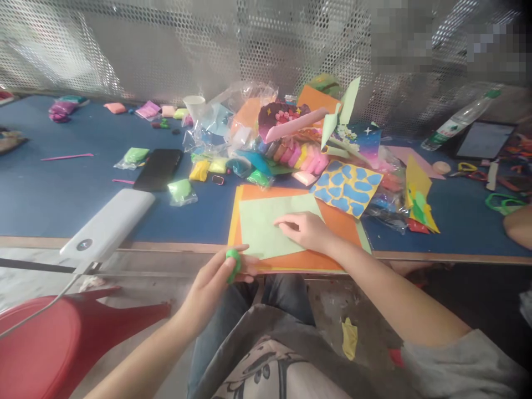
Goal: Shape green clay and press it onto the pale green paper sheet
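In my left hand (pixel 214 272), just off the table's front edge, a lump of bright green modelling clay (pixel 233 266) is pinched between thumb and fingers. My right hand (pixel 310 230) rests over a light green sheet of paper (pixel 260 219), its thumb and forefinger drawn together near the sheet's middle. Whatever is between those fingertips, if anything, is too small to make out. Beneath the light green sheet lie orange paper (pixel 343 235) and a few other coloured sheets, reaching the table's front edge. A yellow sheet with blue patches (pixel 347 188) overlaps their back right corner.
Clay packets, plastic wrap and crafts crowd the back middle of the blue table (pixel 33 194). A white power bank (pixel 112 221) and black phone (pixel 158 169) lie left. A bottle (pixel 457 124) leans right, near another person's arm (pixel 517 227). A red stool (pixel 37 343) stands lower left.
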Action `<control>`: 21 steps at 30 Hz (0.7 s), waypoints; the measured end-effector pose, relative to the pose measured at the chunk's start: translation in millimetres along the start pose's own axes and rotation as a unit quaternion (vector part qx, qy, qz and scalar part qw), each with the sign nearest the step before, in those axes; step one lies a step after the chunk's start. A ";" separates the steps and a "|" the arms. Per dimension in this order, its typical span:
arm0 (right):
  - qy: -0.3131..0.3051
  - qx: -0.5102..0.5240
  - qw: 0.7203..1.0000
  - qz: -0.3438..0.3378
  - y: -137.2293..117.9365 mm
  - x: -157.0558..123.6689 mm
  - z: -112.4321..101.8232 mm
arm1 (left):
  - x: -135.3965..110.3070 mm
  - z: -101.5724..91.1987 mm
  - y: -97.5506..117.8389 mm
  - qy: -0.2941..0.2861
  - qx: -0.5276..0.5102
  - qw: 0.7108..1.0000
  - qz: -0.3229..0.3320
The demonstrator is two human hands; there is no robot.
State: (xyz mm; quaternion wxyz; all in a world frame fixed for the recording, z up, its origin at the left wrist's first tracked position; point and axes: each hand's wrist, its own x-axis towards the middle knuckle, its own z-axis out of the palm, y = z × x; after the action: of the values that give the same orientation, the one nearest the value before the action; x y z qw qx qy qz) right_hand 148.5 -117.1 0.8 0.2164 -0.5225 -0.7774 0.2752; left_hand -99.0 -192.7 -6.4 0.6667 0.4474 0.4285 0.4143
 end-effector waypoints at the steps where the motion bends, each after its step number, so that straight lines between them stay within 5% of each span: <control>1: 0.014 -0.007 0.999 -0.035 -2.3 -3.0 -1.7 | 1.9 5.0 5.2 -0.003 -0.069 0.997 -0.026; 5: 0.093 -0.058 0.975 -0.191 -18.4 -20.4 0.2 | 9.2 18.5 17.1 -0.028 -0.215 0.972 -0.091; 8: 0.103 -0.053 0.960 -0.256 -34.3 -34.3 9.0 | 12.2 25.1 15.0 -0.030 -0.193 0.977 -0.080; 13: 0.137 0.045 0.970 -0.197 -50.2 -48.4 16.2 | 12.1 35.2 2.3 -0.020 0.027 0.999 0.040; 21: 0.150 0.185 0.961 -0.138 -55.4 -72.1 10.7 | -0.7 40.2 2.3 0.020 0.237 0.959 0.154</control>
State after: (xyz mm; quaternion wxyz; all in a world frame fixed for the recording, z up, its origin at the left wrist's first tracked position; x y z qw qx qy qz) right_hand 129.3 -203.2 25.5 0.4598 -0.3964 -0.7357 0.3003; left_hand -61.7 -202.5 5.3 0.4606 0.6447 0.4537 0.4080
